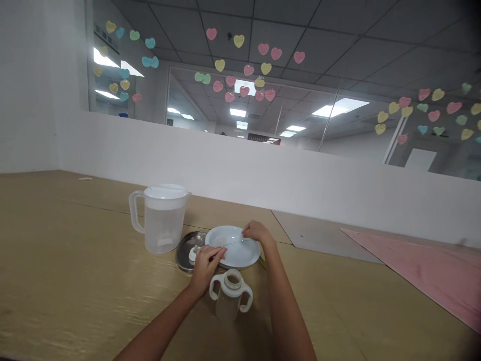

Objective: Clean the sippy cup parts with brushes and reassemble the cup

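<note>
My left hand (206, 265) and my right hand (256, 232) hold the two ends of a thin clear straw (235, 242) stretched across a white plate (233, 255). The left hand pinches the near-left end, the right hand the far-right end. In front of the plate stands a translucent two-handled sippy cup (230, 296) with no lid on. A small cup lid piece (194, 253) lies on a round metal dish (185, 248) just left of the plate.
A clear plastic pitcher (161, 218) with a white lid stands to the left on the wooden table (75, 260). A pink cloth (424, 271) covers the right side. A white partition wall (263, 170) runs behind.
</note>
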`<state>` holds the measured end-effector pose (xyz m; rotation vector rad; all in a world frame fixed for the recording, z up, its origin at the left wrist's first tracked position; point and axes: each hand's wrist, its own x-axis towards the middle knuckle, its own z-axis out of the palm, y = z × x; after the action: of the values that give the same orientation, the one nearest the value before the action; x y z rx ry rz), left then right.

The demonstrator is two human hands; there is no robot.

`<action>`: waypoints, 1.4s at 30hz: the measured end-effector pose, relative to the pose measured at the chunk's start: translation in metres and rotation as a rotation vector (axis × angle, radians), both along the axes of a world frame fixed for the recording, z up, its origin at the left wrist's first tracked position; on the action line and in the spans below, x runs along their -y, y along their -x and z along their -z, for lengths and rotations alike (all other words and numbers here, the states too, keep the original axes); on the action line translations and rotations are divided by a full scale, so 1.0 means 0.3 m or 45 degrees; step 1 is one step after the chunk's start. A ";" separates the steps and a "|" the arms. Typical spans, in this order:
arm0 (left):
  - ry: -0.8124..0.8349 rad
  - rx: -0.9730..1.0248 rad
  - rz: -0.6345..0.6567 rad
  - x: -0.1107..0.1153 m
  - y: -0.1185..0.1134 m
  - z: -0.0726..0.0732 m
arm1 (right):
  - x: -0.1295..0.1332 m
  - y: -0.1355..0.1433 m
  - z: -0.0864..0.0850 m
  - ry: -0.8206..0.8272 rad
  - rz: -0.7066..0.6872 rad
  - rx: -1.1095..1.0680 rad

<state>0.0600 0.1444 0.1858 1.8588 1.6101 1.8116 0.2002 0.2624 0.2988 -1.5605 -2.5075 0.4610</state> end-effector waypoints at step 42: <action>-0.119 0.372 -0.445 -0.040 0.120 0.052 | 0.042 0.144 0.100 0.249 -0.088 0.367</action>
<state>0.0241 0.1564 0.1702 1.3186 1.8491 2.2060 0.1570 0.2497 0.2688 -1.7242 -2.8131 0.5407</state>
